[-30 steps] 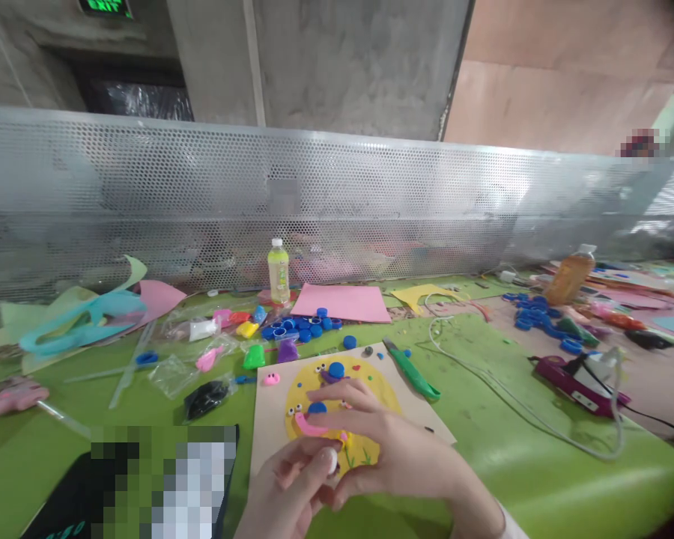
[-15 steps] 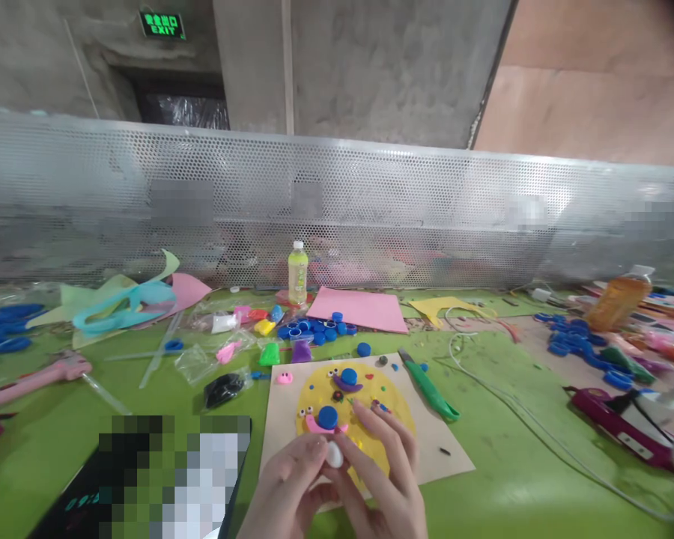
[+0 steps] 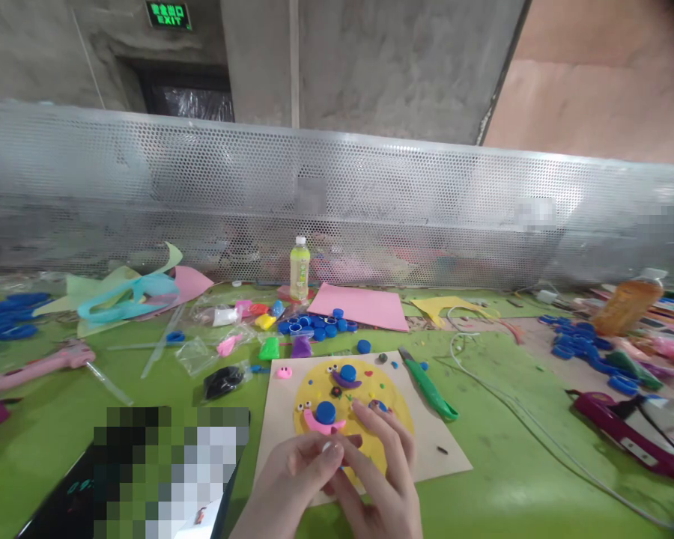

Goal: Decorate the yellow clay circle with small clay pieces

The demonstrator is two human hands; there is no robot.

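My left hand (image 3: 295,479) and my right hand (image 3: 385,471) meet at the fingertips over the lower part of a yellow disc (image 3: 308,378). Pinched between their thumbs and fingers is a small white clay lump (image 3: 326,446), mostly covered now. The disc lies on a beige sheet (image 3: 441,442). On it, a blue bottle cap (image 3: 326,412) sits on a pink clay snail body (image 3: 313,424) with bead eyes. Above that, another blue cap (image 3: 347,373) rests on a purple clay body (image 3: 345,383). Part of a third figure shows behind my right fingers.
A green utility knife (image 3: 431,385) lies across the sheet's right edge. To the left are a phone (image 3: 79,479) and a pink glue gun (image 3: 39,367). Farther back are several blue caps (image 3: 326,327), clay packets (image 3: 269,348) and a drink bottle (image 3: 299,269). A white cable (image 3: 517,400) runs along the right.
The white lump, plainly visible before, is now mostly covered as my left thumb has moved over it and the fingertips have come closer. The view has shifted slightly.
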